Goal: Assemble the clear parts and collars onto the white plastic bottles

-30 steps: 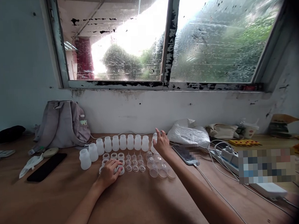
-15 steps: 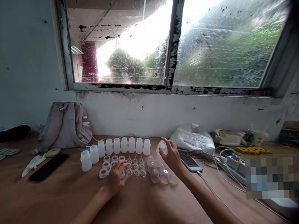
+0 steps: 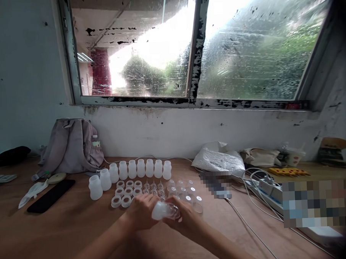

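Just above the near part of the table, my two hands meet on a small baby bottle [image 3: 158, 210], held tilted on its side. My left hand [image 3: 142, 211] is closed at its white left end. My right hand [image 3: 186, 216] wraps its fingers round the clear right end. Whether that clear end is a separate piece, I cannot tell. Right behind my hands lie rows of white screw rings [image 3: 116, 202], clear teats [image 3: 154, 187] and clear domed caps [image 3: 197, 207]; my hands hide some. Several white bottles [image 3: 140, 168] stand upright in a curved row behind them.
At left are a grey backpack [image 3: 72, 145], a black phone [image 3: 51, 196] and a white pouch [image 3: 34, 193]. To the right lie a silvery plastic package [image 3: 218, 161], a phone on a cable [image 3: 221, 192], a white power strip [image 3: 267, 196] and a yellow object [image 3: 288, 172].
My right hand has come down and left from beside the caps, bringing a clear piece to my left hand. My left hand has shifted slightly right and nearer; both now grip the bottle.
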Demonstrator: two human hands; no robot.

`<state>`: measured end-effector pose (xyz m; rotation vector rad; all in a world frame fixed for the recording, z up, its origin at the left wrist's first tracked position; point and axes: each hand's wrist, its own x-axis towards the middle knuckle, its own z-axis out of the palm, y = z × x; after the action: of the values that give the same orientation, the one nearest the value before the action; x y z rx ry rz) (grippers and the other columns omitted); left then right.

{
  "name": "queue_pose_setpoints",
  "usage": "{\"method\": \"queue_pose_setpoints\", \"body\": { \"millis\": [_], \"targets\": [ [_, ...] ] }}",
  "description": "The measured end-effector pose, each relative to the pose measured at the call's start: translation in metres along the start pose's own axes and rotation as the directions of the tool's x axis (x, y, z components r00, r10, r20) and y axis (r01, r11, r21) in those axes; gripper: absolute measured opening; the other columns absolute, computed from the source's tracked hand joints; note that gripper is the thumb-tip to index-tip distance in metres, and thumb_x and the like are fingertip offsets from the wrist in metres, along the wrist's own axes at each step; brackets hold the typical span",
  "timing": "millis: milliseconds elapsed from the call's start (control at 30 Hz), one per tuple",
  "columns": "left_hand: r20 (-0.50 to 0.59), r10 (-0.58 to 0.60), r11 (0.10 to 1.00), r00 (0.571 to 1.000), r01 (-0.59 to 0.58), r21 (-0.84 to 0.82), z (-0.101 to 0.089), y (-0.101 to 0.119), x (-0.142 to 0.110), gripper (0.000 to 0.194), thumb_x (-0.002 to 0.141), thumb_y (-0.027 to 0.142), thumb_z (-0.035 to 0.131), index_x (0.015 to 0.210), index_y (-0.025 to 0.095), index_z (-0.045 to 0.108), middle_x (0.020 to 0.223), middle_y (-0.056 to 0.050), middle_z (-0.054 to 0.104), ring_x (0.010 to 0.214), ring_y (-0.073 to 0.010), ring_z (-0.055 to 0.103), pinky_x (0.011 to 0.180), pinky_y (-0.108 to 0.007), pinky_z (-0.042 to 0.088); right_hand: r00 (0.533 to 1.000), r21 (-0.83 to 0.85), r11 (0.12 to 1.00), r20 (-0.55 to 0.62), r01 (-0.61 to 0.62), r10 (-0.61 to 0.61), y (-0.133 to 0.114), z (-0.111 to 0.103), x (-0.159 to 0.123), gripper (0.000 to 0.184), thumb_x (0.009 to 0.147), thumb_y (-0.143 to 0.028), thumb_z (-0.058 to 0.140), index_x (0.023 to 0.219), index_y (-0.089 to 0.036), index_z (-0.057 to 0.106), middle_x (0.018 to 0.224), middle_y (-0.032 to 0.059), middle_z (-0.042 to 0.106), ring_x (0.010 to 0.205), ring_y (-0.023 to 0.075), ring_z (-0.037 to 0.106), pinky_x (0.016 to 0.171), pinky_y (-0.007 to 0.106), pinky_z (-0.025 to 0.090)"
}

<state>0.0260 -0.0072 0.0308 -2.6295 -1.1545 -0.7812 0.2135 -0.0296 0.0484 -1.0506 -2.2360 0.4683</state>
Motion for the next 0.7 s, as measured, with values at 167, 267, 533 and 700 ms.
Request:
{"method": "queue_pose_setpoints", "body": {
  "millis": [167,267,533,700],
  "targets": [
    [0.145,-0.003,0.999,0.989,0.008,-0.035,-0.012,0.0,-0.022,0.023,0.063,0.03,0.054,0.082,0.021,0.046,0.072,-0.003,0.058,0.062,-0.0188,0.054,0.053,-0.029,0.038,0.998,0.078,0.996,0.052,0.035,-0.039,-0.002,0.003,-0.01,0.033,0.07,-0.037,0.058,0.097,-0.02,0.049,0.087,0.004,0.061,0.067,0.0144,0.056,0.057,0.021,0.041],
    [0.212,-0.047,0.998,0.976,0.055,-0.034,-0.021,0.008,-0.023,0.024,0.059,0.028,0.054,0.08,0.02,0.045,0.073,-0.002,0.058,0.064,-0.0182,0.054,0.053,-0.027,0.036,0.996,0.124,0.991,0.062,0.055,-0.063,-0.006,0.005,-0.01,0.036,0.068,-0.038,0.062,0.096,-0.019,0.05,0.084,0.0042,0.061,0.066,0.0145,0.055,0.056,0.02,0.041],
    [0.376,-0.287,0.95,0.881,0.312,-0.005,-0.056,-0.015,-0.039,0.022,0.061,0.023,0.051,0.083,0.023,0.047,0.078,0.0,0.061,0.071,-0.0189,0.058,0.056,-0.023,0.036,0.994,0.153,0.983,-0.016,-0.104,0.108,0.021,-0.032,-0.022,0.029,0.073,-0.037,0.055,0.095,-0.018,0.049,0.077,0.005,0.06,0.065,0.016,0.058,0.058,0.024,0.046],
    [0.311,-0.591,0.804,0.744,0.575,0.152,-0.076,-0.058,-0.061,0.018,0.072,0.032,0.042,0.087,0.023,0.047,0.081,-0.002,0.061,0.074,-0.0218,0.059,0.055,-0.025,0.036,0.942,-0.154,0.939,-0.186,-0.309,0.279,0.096,-0.09,-0.016,0.033,0.069,-0.028,0.053,0.1,-0.019,0.049,0.098,0.0088,0.05,0.074,0.0176,0.056,0.067,0.03,0.045]
  ]
}}
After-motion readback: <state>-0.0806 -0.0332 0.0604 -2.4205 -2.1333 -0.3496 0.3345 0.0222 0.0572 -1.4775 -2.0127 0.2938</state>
